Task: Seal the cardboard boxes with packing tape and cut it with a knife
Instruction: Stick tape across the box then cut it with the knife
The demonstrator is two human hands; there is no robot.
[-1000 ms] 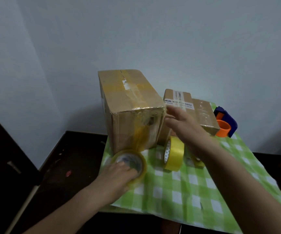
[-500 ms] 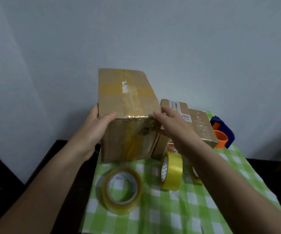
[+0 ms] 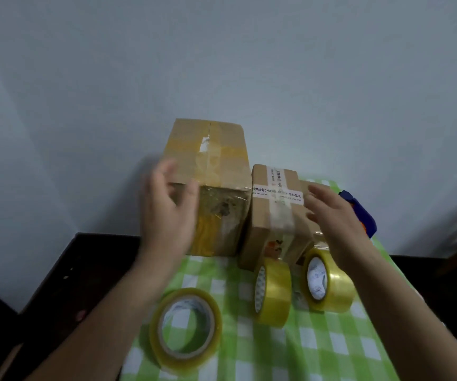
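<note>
Left hand (image 3: 168, 213) and right hand (image 3: 333, 215) both raised, fingers spread, empty.

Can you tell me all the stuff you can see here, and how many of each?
large cardboard box: 1, brown, yellowish tape, back left of cloth
small cardboard box: 1, brown, white label, right of large box
tape rolls: 3, yellow-clear; one flat front left, two on edge
tape dispenser: 1, blue, partly hidden, far right
checked cloth: 1, green and white
dark table: 1
wall: grey
left hand: open, by large box
right hand: open, by small box
</note>
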